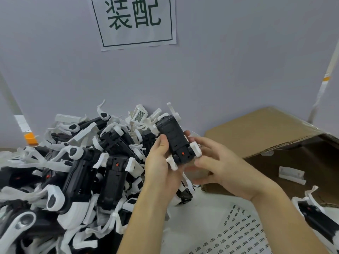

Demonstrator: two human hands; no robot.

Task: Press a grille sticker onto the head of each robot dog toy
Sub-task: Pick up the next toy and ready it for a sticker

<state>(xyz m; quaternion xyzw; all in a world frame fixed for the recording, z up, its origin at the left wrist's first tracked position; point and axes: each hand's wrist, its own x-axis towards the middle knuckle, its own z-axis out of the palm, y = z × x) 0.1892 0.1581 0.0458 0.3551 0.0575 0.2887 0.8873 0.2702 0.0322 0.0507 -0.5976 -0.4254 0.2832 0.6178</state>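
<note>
I hold one black-and-white robot dog toy [174, 139] belly-up in front of me, its black underside with a small red switch facing the camera. My left hand [161, 165] grips its left side with the thumb curled over the body. My right hand [214, 162] cups the near end, fingers curled under the head area, which is hidden from view. A large pile of robot dog toys [77, 167] lies to the left. A sticker sheet [240, 233] with rows of small dark stickers lies on the table below my right forearm.
An open cardboard box [271, 138] lies on its side at the right, with a white part [291, 175] inside. Another toy dog [317, 219] lies at the right edge. A paper sign [134, 22] hangs on the grey wall behind.
</note>
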